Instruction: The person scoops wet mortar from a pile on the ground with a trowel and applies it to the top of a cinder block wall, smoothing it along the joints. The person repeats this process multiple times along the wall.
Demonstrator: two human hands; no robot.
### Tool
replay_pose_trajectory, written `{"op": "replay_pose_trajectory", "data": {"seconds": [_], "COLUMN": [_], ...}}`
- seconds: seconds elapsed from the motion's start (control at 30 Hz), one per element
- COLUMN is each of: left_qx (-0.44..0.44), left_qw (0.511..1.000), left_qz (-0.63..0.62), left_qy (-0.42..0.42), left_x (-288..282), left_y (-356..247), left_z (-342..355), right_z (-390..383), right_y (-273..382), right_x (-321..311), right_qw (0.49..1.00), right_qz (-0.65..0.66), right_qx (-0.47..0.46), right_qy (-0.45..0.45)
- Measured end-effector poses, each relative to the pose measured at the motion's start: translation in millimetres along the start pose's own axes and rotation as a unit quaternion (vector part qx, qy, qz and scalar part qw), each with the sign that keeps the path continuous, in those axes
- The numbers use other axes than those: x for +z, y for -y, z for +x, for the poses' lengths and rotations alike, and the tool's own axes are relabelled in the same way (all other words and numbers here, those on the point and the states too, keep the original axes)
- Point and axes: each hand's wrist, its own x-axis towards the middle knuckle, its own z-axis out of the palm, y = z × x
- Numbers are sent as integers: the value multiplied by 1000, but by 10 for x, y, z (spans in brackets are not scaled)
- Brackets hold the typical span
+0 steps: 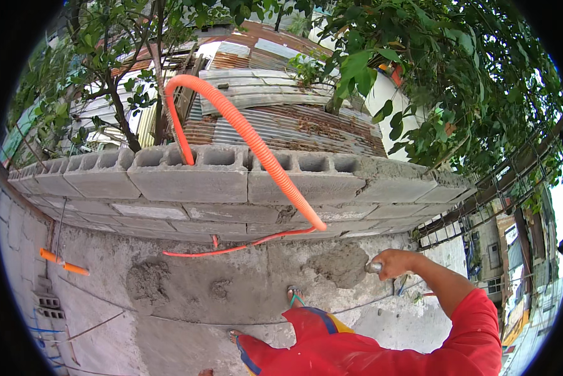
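Note:
My right hand [395, 264] is closed around a silvery-ended hand tool [373, 267]; the rest of the tool is hidden, so its kind is unclear. The tool's end is close to the right side of a wet grey mortar pile [344, 264] on the floor. Of my left hand [206, 372], only a sliver seems to show at the bottom edge, its fingers not readable. In front of me stands a hollow concrete block wall [190, 183]. A ribbed orange conduit [250, 138] arches out of a block cavity and down over the wall's near face.
Another mortar heap [148, 282] lies at left, with a smaller lump [219, 288] between. Thin orange tubing [206, 252] runs along the wall's foot. Orange pipe pieces [65, 262] and hollow blocks [48, 304] are at far left. Behind the wall are rusty corrugated roofs [281, 135] and trees.

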Motion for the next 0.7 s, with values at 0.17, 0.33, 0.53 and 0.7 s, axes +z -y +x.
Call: {"op": "replay_pose_trajectory", "data": {"seconds": [0.17, 0.33, 0.53, 0.7], "left_qx": [-140, -83, 10, -61], "left_qw": [964, 930, 942, 951], "left_qz": [-226, -355, -325, -287], "left_qy": [-19, -48, -86, -97], "left_x": [464, 848, 913, 848], "left_y": [-453, -1437, -2334, -2123], "left_z": [-143, -342, -776, -1243], "right_z": [-336, -190, 274, 501], "right_y": [-627, -769, -570, -600], "right_x": [-1165, -2292, -2709, -2493], "right_qw": [996, 982, 902, 869], "right_qz": [3, -49, -226, -249], "right_qx": [6, -45, -85, -88], "right_qy": [-84, -175, -358, -418]}}
